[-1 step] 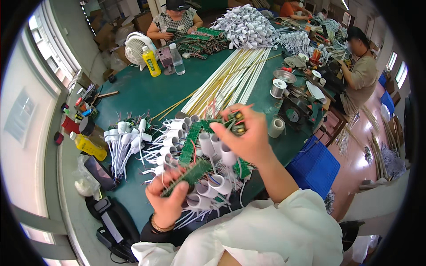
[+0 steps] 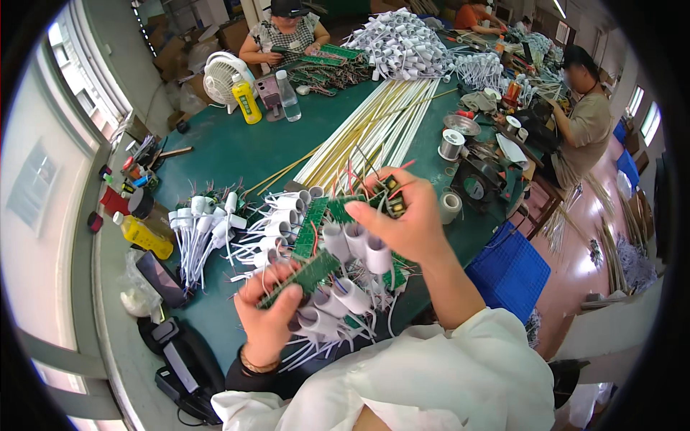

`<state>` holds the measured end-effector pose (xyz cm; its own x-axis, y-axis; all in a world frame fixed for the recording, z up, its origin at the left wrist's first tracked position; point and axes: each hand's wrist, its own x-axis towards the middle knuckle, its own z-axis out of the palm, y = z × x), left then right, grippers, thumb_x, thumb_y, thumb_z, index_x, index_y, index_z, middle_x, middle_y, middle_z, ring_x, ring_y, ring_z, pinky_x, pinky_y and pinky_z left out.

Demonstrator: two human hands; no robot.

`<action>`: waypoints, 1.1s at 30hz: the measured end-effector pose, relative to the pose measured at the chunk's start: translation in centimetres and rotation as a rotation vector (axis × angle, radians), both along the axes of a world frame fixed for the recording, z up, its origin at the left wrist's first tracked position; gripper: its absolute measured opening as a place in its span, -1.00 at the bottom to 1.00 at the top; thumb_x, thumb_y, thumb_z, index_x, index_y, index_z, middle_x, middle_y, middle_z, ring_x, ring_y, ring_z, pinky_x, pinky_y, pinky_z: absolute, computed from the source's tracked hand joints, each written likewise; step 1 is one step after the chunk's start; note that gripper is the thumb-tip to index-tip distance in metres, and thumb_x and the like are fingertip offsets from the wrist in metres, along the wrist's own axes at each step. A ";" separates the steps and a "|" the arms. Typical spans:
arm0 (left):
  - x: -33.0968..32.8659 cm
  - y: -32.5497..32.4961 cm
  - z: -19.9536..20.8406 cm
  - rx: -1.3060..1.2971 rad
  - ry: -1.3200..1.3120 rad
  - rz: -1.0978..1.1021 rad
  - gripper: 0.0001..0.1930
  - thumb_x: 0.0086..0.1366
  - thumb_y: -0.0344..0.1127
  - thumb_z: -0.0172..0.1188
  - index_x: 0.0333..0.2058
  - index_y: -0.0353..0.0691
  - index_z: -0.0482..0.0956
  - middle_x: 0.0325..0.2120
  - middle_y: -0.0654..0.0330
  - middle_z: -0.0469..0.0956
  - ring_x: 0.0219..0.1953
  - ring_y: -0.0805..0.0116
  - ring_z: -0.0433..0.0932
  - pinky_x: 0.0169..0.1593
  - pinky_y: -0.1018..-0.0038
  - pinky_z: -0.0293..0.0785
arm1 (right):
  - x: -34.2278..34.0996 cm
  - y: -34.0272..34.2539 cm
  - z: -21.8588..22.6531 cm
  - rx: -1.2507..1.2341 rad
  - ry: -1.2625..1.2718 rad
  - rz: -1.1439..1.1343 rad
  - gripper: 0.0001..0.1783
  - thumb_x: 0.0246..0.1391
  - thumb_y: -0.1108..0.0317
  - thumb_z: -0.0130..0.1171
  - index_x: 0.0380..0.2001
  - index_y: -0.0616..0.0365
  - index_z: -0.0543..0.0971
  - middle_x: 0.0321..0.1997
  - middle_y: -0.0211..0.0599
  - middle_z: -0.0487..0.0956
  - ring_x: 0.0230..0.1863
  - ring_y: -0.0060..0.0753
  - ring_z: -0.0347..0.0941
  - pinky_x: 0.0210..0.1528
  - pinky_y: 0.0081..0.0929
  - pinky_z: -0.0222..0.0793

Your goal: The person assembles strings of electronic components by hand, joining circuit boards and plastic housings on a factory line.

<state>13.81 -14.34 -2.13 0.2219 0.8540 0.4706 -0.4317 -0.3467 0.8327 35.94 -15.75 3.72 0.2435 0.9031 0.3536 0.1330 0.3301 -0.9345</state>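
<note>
Left hand [image 2: 269,316]: gripping a green circuit board [image 2: 310,276].
Right hand [image 2: 404,221]: pinching a component-laden circuit board [image 2: 348,209].
Surface [image 2: 287,152]: bearing white hollow cylinders [image 2: 378,257] below the hands.

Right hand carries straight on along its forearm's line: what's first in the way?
Probably the white and yellow strips lying on the green table, up ahead of the right hand. Depth is unclear: the hand looks raised, so it may pass above them.
</note>
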 end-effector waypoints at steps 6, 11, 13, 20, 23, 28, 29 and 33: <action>-1.1 3.4 1.8 -0.196 0.180 -0.083 -0.31 0.07 -0.56 0.24 0.17 -0.36 0.14 0.01 0.03 0.41 0.03 0.28 0.42 0.13 0.38 0.29 | 1.9 -1.6 0.6 -0.022 -0.002 0.157 -0.64 -0.23 0.45 0.40 -0.31 0.32 0.52 -0.31 -0.32 0.56 -0.32 -0.64 0.42 -0.22 -0.62 0.35; -0.8 4.1 1.9 0.626 1.082 0.806 -0.38 0.00 -0.62 0.19 0.10 -0.33 0.27 0.11 -0.08 0.29 0.22 -0.12 0.20 0.25 0.21 0.05 | 1.7 -2.6 2.2 -0.149 -0.010 0.249 -0.63 -0.29 0.36 0.43 -0.35 0.28 0.58 -0.35 -0.32 0.60 -0.28 -0.59 0.46 -0.18 -0.62 0.33; -1.4 3.7 1.9 0.625 0.951 0.637 -0.41 -0.01 -0.62 0.18 0.07 -0.32 0.30 0.13 -0.09 0.26 0.24 -0.12 0.16 0.26 0.19 0.02 | 1.1 -2.7 2.6 -0.123 -0.192 0.369 -0.68 -0.28 0.27 0.43 -0.42 0.19 0.62 -0.48 -0.41 0.58 -0.39 -0.66 0.44 -0.27 -0.64 0.32; -2.3 -2.8 4.6 -0.229 0.125 -0.390 -0.10 0.13 0.12 0.19 0.22 -0.40 0.03 0.22 -0.22 0.07 0.29 0.01 0.07 0.29 0.20 0.00 | -5.9 -1.8 2.9 -0.072 -0.344 0.709 -0.74 -0.24 0.35 0.30 -0.40 0.19 0.56 -0.57 -0.32 0.53 -0.60 -0.35 0.44 -0.46 -0.52 0.35; -2.6 -3.1 4.9 -0.194 -0.049 -0.344 -0.07 0.13 0.21 0.15 0.23 -0.38 0.01 0.19 -0.29 0.11 0.20 0.00 0.24 0.23 0.24 0.14 | -8.4 -1.0 2.8 0.321 -0.461 0.567 -0.77 -0.25 0.35 0.29 -0.47 0.19 0.52 -0.62 -0.29 0.49 -0.60 -0.18 0.42 -0.50 -0.39 0.34; -3.4 -3.3 5.1 0.025 -0.083 0.066 -0.35 0.32 -0.09 -0.05 0.21 -0.45 0.03 0.08 -0.41 0.23 0.15 -0.07 0.29 0.25 0.22 0.08 | -11.7 0.6 3.4 0.389 -0.540 0.566 -0.79 -0.26 0.34 0.23 -0.52 0.18 0.45 -0.64 -0.21 0.46 -0.57 -0.04 0.43 -0.53 -0.27 0.31; -4.0 -3.1 4.8 0.039 -0.094 0.123 -0.36 0.33 -0.09 -0.06 0.21 -0.43 0.03 0.07 -0.43 0.22 0.15 -0.09 0.28 0.25 0.19 0.07 | -12.4 1.0 3.6 0.368 -0.570 0.572 -0.78 -0.28 0.33 0.21 -0.55 0.18 0.42 -0.65 -0.18 0.45 -0.56 0.01 0.43 -0.54 -0.23 0.30; -6.0 -2.8 5.3 0.068 -0.173 0.239 -0.37 0.30 -0.08 -0.17 0.24 -0.34 -0.01 0.11 -0.48 0.12 0.19 -0.14 0.21 0.26 0.14 0.02 | -15.5 1.7 4.4 0.432 -0.526 0.580 -0.75 -0.32 0.32 0.23 -0.56 0.19 0.40 -0.65 -0.17 0.45 -0.57 0.01 0.43 -0.56 -0.21 0.32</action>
